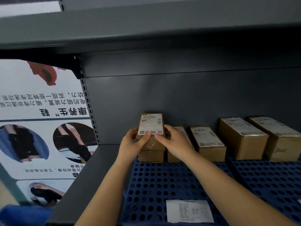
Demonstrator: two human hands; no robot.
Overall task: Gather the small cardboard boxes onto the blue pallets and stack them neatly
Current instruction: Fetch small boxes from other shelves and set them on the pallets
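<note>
A small cardboard box (151, 126) with a white label lies on top of another box (150, 156) at the back left of a blue perforated pallet (162, 185). My left hand (132, 144) grips its left side, thumb on the label's near edge. My right hand (174, 142) grips its right side, thumb on the label too. Behind my right hand a second box (180, 130) is mostly hidden. A third labelled box (208, 142) lies just to its right on the same pallet.
Two larger boxes (242, 137) (280, 137) sit on a second blue pallet (268, 180) at the right. A white paper slip (189, 211) lies on the near pallet. The dark shelf back wall (179, 95) and an upper shelf (146, 30) close the space. A poster (40, 128) hangs at the left.
</note>
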